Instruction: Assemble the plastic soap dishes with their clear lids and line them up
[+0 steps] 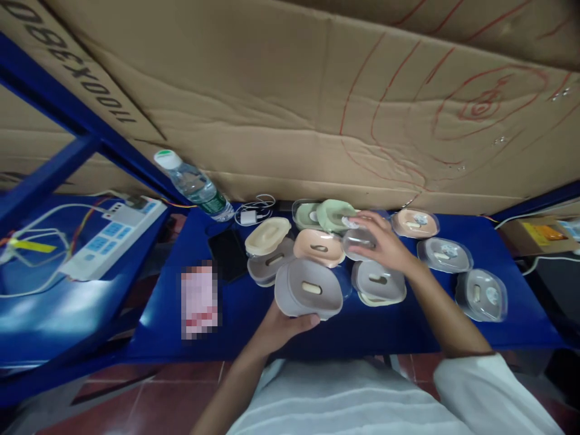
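My left hand point(290, 329) grips a grey oval plastic dish point(310, 287) from below, its thumb on the near rim. The dish is tilted towards me and has a small beige oval piece in its middle. My right hand point(378, 238) is closed round the edge of a clear plastic lid point(357, 243), fingers above and thumb below. Between the hands lie a peach dish point(319, 248) and a pale green piece point(338, 214). Another grey dish point(379, 280) sits on a cream one just below my right hand. To the left, a cream lid point(268, 235) overlaps a grey-brown dish point(272, 263).
Along the right stand a lidded peach dish point(415, 223) and two lidded grey dishes point(444, 255). On the left are a water bottle point(197, 184), a charger point(249, 216), a dark phone point(228, 255) and a blurred pink packet point(199, 299). A cardboard wall point(272, 90) rises behind the blue table point(353, 332).
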Demonstrator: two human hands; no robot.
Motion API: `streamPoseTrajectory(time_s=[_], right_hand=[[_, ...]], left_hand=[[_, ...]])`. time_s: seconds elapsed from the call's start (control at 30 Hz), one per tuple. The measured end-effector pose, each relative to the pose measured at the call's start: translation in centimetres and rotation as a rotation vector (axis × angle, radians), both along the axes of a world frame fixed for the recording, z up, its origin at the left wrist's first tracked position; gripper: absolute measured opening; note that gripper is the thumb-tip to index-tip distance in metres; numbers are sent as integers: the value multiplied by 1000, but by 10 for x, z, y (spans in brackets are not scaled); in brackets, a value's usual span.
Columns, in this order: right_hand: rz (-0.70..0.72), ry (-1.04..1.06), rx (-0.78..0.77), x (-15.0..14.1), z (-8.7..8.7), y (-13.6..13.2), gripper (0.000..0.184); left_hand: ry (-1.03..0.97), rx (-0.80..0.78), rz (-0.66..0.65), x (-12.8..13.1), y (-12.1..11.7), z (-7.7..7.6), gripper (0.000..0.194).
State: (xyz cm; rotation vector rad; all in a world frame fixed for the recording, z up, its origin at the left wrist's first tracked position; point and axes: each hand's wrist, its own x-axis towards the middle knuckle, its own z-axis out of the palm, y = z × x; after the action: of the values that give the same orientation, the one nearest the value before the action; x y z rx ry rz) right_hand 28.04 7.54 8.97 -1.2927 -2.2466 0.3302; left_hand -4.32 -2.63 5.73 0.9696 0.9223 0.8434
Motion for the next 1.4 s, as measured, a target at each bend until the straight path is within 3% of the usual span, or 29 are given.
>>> streamPoseTrajectory(time_s=[0.13, 0.27, 0.3, 0.47, 0.57, 0.73, 0.8, 0.87, 0.97, 1.03, 1.1, 1.23, 1.4], right_hand=[[-20, -77, 32, -14, 15, -9, 56], [327, 39, -125, -65, 30, -56, 66], [361, 76, -152, -77, 29, -67, 64], [251, 208, -164, -98, 14, -90, 46], [192, 223, -117, -86, 11, -90, 42], [-3, 98, 46, -59, 17, -72, 36], [-114, 35, 98, -50, 16, -58, 34], [-184, -16, 109, -43, 13, -42, 35], [-188, -50, 75, -35, 5, -23, 38], [-168, -46, 38, -31, 1, -15, 43], [-170, -34, 4, -24, -1, -14, 48], [-311, 7, 32, 8, -1, -36, 50], [-717, -113, 173, 86, -18, -113, 51]], left_hand=[[-13, 25, 62, -3, 3, 1, 84], [-71, 70, 67, 2, 10, -1, 83], [-83, 74, 59, 4, 12, -2, 84], [-97, 103, 0, 5, 17, -5, 90], [-88, 121, -45, 0, 17, -5, 84], [43, 236, -32, 7, 23, -1, 52], [16, 240, 48, 18, 29, 0, 59], [-21, 246, 143, 29, 37, 0, 79], [8, 323, 269, 41, 47, -2, 107], [100, 415, 299, 41, 51, -5, 110], [268, 532, 288, 37, 55, -8, 101], [666, 756, 290, 24, 59, -9, 82], [845, 837, 349, 17, 59, -8, 86]])
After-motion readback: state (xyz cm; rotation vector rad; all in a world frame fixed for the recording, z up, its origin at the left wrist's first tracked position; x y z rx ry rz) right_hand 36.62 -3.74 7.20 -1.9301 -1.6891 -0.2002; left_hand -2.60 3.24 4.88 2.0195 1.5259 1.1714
